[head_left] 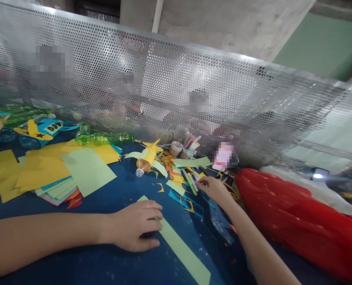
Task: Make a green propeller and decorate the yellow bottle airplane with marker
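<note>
Nearest us, a flat, matte strip of pale green paper (pixel 186 250) slants toward the bench's near edge, our left hand (pixel 138 225) resting across it, grip loose and open. Our right hand (pixel 213 188) reaches slim pens (pixel 190 183); we cannot tell whether its grip closes on one. Scraps (pixel 179 179) litter the blue bench (pixel 98 265); perforated metal (pixel 164 79) lines its far edge, before grey concrete (pixel 223 27).

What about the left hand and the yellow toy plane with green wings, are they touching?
Apart. The head view shows bare blue table between the left hand and the clear-capped nose of the yellow toy plane.
</note>
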Action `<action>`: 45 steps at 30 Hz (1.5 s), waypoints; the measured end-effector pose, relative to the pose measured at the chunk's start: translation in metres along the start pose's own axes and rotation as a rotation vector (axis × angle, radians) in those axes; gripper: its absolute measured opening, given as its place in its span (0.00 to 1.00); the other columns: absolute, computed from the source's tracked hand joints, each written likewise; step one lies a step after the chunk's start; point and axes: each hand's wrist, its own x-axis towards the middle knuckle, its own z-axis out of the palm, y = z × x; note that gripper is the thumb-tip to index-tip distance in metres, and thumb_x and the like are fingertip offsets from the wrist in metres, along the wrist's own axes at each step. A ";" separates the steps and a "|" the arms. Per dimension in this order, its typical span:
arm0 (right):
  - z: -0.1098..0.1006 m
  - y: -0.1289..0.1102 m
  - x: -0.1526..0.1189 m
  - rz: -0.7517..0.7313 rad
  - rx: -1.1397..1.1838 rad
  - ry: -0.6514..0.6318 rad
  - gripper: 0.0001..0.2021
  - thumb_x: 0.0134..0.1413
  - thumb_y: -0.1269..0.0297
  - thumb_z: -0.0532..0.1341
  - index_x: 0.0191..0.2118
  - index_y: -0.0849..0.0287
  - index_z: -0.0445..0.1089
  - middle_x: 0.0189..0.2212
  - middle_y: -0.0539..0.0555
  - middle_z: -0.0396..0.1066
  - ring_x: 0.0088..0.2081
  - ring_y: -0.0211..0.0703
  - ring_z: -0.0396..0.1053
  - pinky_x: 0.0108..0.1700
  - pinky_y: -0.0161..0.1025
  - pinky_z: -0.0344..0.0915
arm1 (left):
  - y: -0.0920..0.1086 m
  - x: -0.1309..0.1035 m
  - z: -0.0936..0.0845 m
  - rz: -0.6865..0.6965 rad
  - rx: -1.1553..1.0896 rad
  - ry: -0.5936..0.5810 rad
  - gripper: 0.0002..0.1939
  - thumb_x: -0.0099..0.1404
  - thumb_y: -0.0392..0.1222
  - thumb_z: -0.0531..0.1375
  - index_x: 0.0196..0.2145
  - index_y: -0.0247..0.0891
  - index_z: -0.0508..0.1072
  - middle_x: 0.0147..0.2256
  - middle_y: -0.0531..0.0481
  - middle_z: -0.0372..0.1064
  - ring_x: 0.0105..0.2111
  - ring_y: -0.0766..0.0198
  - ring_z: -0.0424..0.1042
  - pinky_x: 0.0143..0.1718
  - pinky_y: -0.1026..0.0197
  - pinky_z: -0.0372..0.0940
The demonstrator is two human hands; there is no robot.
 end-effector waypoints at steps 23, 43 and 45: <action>0.007 -0.017 -0.002 0.065 0.001 -0.076 0.12 0.56 0.59 0.57 0.27 0.59 0.72 0.30 0.59 0.78 0.35 0.50 0.75 0.36 0.37 0.64 | 0.005 -0.001 0.006 -0.327 0.268 -0.032 0.25 0.66 0.54 0.53 0.52 0.35 0.72 0.50 0.38 0.69 0.56 0.41 0.61 0.55 0.40 0.60; -0.045 -0.024 -0.015 0.115 0.444 0.615 0.23 0.55 0.41 0.50 0.28 0.56 0.67 0.21 0.54 0.69 0.25 0.46 0.66 0.29 0.40 0.61 | 0.008 0.001 0.001 -0.384 0.269 -0.080 0.16 0.65 0.51 0.55 0.44 0.37 0.70 0.46 0.40 0.64 0.53 0.46 0.59 0.49 0.43 0.64; -0.044 -0.030 -0.016 0.129 0.612 0.587 0.25 0.56 0.38 0.48 0.25 0.55 0.62 0.18 0.52 0.65 0.21 0.43 0.63 0.27 0.40 0.60 | 0.007 0.000 0.001 -0.385 0.255 -0.084 0.17 0.65 0.50 0.55 0.46 0.37 0.70 0.46 0.40 0.64 0.53 0.46 0.59 0.50 0.42 0.63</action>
